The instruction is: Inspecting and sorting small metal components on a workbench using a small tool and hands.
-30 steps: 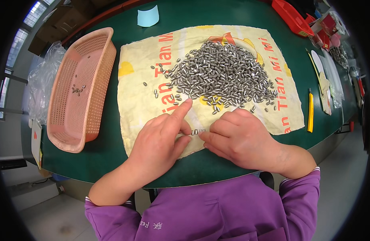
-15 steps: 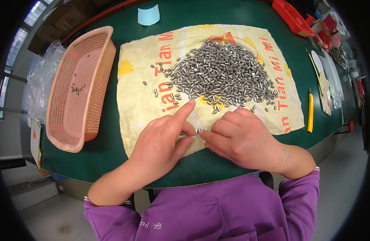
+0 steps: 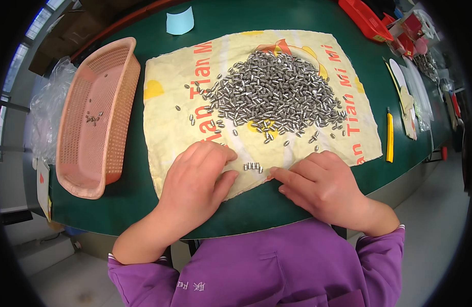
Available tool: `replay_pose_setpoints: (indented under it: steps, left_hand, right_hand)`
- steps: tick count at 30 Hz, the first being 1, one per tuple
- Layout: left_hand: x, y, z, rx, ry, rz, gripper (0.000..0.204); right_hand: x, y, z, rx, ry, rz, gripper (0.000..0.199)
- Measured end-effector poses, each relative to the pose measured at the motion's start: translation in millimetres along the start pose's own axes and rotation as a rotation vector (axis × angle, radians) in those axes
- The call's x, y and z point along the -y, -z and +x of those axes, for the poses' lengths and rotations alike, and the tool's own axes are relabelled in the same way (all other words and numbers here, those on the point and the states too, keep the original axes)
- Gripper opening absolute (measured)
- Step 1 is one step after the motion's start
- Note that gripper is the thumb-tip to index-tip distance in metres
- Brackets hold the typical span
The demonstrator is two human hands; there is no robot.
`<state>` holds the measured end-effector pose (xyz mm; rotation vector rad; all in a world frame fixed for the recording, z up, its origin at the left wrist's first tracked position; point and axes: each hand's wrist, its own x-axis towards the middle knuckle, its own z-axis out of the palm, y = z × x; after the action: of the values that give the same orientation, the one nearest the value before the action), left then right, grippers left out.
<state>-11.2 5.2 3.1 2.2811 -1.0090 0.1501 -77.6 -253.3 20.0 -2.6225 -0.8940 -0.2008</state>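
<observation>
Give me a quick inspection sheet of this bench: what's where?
Surface: dark green table, yellow printed cloth spread on it.
Job's things: heap of small silver metal cylinders; short row of the same cylinders between the hands.
Clutter: pink plastic mesh basket, yellow pen-like tool, red tray, pale blue paper.
Grips: left hand and right hand flat on the cloth, holding nothing.
Cables: nothing seen.
Surroundings: clear plastic bag, grey floor.

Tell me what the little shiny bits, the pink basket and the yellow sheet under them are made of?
The small silvery cylinder pieces look like polished metal: they glint bright grey. The pink mesh basket looks like moulded plastic, matte, with a regular grid of holes. The yellow printed sheet seems to be woven sacking or cloth, since it lies wrinkled with a frayed edge; which one is hard to tell.
</observation>
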Motion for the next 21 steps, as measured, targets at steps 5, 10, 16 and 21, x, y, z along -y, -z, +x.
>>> replay_pose_setpoints:
  steps: [5, 10, 16, 21]
  left_hand:
    - [0.6, -2.6, -7.7, 0.161, 0.121, -0.113, 0.024]
    - [-1.8, -9.7, -5.1, 0.139, 0.179, -0.168, 0.028]
    - [-2.8, -19.2, -2.4, 0.095, 0.097, -0.117, 0.042]
    - [-2.0, -22.6, -2.2, 0.073, 0.064, -0.084, 0.041]
  right_hand:
    - [12.8, -13.8, -0.6, -0.07, -0.098, 0.017, 0.041]
    - [15.1, -27.1, -1.3, -0.178, -0.091, 0.059, 0.036]
    - [14.5, -28.4, 1.2, -0.136, -0.111, 0.03, 0.033]
    - [10.0, -29.2, -1.3, -0.171, -0.135, 0.038, 0.033]
